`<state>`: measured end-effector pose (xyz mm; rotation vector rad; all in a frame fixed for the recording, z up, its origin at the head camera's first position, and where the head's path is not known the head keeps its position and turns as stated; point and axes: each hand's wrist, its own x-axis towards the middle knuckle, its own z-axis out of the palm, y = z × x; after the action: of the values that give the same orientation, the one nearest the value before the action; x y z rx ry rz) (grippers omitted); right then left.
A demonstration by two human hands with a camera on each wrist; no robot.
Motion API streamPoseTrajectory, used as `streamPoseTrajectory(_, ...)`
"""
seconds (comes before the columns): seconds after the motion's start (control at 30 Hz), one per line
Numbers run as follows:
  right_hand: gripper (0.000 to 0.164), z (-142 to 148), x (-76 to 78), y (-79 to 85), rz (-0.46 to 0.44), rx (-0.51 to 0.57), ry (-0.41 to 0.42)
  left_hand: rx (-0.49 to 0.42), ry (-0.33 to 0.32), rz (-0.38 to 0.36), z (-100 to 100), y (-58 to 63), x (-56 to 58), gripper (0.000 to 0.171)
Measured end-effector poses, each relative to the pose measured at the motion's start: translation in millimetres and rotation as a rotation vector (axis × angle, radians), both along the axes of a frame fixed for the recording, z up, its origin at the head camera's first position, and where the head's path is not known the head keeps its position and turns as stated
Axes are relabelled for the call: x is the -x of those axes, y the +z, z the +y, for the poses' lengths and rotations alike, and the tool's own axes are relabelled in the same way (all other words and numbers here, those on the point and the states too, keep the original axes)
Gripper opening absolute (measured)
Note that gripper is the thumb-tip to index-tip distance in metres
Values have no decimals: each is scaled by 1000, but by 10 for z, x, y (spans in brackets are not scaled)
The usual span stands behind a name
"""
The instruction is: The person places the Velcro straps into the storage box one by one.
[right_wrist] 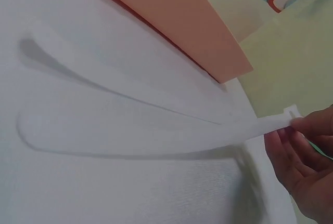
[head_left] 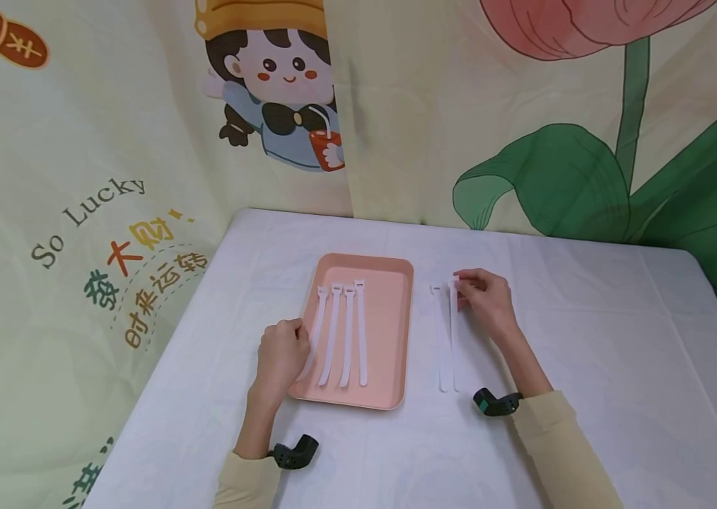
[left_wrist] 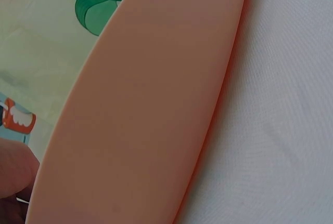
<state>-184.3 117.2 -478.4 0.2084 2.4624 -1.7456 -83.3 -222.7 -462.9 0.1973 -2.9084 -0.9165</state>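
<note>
My right hand (head_left: 484, 297) pinches the slotted head end of a white cable strap (right_wrist: 208, 138) between thumb and fingertips. That end is raised while the tail lies along the table. A second white strap (head_left: 441, 339) lies just left of it. Several similar straps (head_left: 348, 336) lie side by side, heads away from me, in a shallow pink tray (head_left: 387, 339). My left hand (head_left: 281, 353) has curled fingers at the tray's left rim, beside the leftmost strap (head_left: 317, 322). The tray wall (left_wrist: 135, 99) hides part of that hand; I cannot tell what its fingertips hold.
A white cloth covers the table (head_left: 619, 353). Behind it and to the left hangs a printed curtain (head_left: 409, 141) with a cartoon figure and a large flower. Each wrist wears a small black camera, the right one (head_left: 497, 402) near the loose strap tails.
</note>
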Motion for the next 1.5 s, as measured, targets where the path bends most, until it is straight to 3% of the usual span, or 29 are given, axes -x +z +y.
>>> streamPoseTrajectory(0.7, 30, 7, -71, 381, 79, 99, 48, 6, 8, 0, -5, -11, -11, 38)
streamPoseTrajectory(1.2, 31, -378, -101, 629, 168, 199, 119, 17, 11, -2, -4, -16, 17, 38)
streamPoseTrajectory(1.5, 29, -693, -60, 581, 134, 261, 181, 8, 16, -15, -10, -4, 8, 35)
